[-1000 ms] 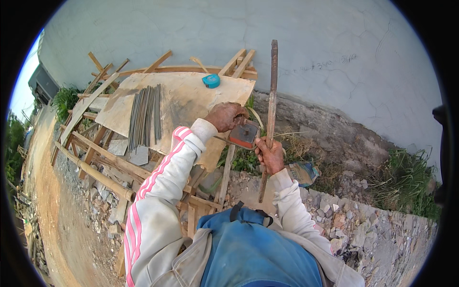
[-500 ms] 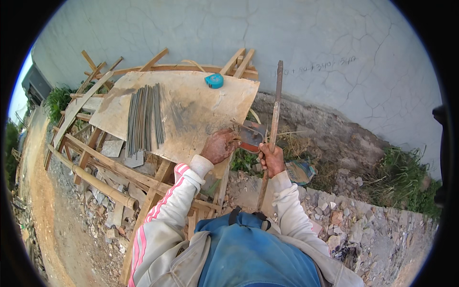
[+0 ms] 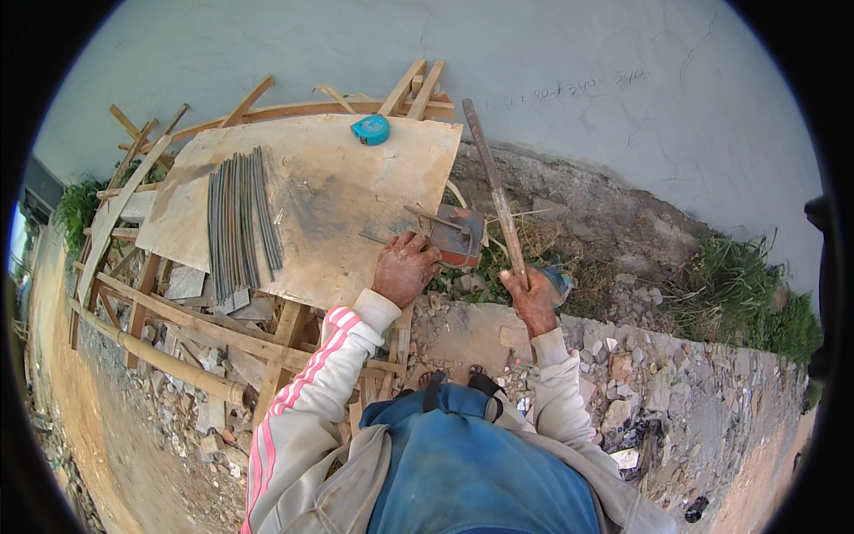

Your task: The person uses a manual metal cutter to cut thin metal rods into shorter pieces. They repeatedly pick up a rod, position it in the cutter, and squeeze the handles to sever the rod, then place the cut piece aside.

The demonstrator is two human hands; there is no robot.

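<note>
Well, from where I stood, the left hand (image 3: 406,269) had its fingers curled on a thin bent rod (image 3: 431,216), which reached across a grey-topped block with a reddish side (image 3: 456,242), just right of that hand by the edge of the plywood tabletop (image 3: 400,169). The right hand (image 3: 531,298) was closed round a long brownish metal bar (image 3: 492,173), its upper end leaning leftward beyond the fist. To the left of the left hand lay a bundle of straight, thin rods (image 3: 240,218), side by side on the tabletop. A teal tape measure (image 3: 370,130) sat beyond that same hand, near the far edge. A bamboo pole (image 3: 160,353) slanted well off to its left, and rubble (image 3: 654,392) spread to the right hand's lower right.
</note>
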